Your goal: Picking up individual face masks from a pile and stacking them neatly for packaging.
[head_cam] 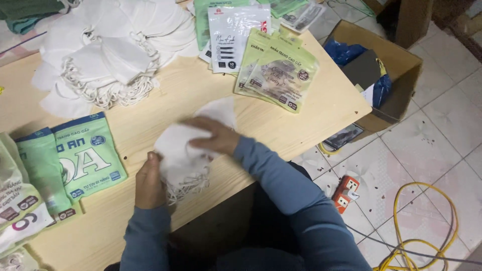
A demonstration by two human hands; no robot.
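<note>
Both my hands hold a small stack of white face masks (179,150) just above the front edge of the light wooden table (165,93). My left hand (149,181) grips the stack's lower left side, where the ear loops hang down. My right hand (213,134) lies on top of the stack, pressing it from the right. Another white mask (221,111) lies flat on the table just behind my right hand.
A large heap of white masks (108,47) covers the table's far left. Green printed pouches (85,155) lie at the left, pale green ones (281,75) and a white pouch (232,37) at the far right. An open cardboard box (396,70), an orange power strip (346,191) and a yellow cable (427,221) are on the tiled floor.
</note>
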